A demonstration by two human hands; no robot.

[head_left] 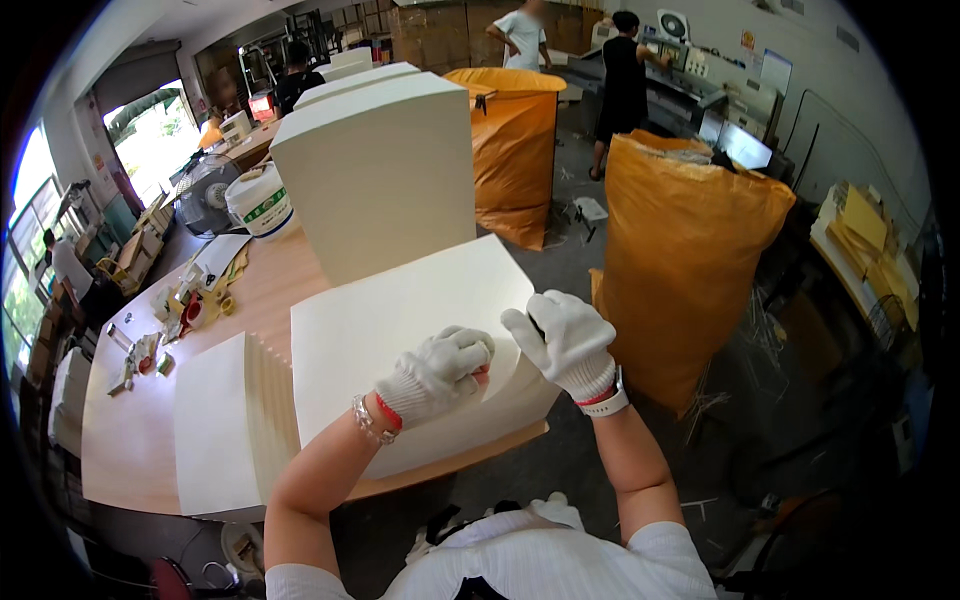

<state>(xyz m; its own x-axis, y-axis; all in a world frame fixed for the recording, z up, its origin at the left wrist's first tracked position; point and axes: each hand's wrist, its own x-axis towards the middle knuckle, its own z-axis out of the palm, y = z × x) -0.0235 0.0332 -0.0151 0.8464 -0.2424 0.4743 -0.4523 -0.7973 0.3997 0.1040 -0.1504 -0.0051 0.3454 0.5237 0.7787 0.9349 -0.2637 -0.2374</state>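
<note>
Mid-frame, white-gloved left hand (436,374) and right hand (564,343) half-curl, grip contents unclear, by a rectangular white paper stack (390,315), floor (568,262) past its edge.

We're up on the wearer's head, left lens of a side-by-side pair, looking down and forward over the white shirt (560,560) at the bottom edge! The forearms (632,455) climb from below, and there, close to the lens and just under centre, are the left grip (432,374) and right grip (568,342). The paper stack (390,320) shows from above, near too, with the surface (130,435) stretching off left. Further out, the view takes in the room: an orange sack (690,260) at mid-range right, a bright doorway (152,140) far away upper left. Wide fisheye, this, upright, straight edges bowing toward a dark rim!
</note>
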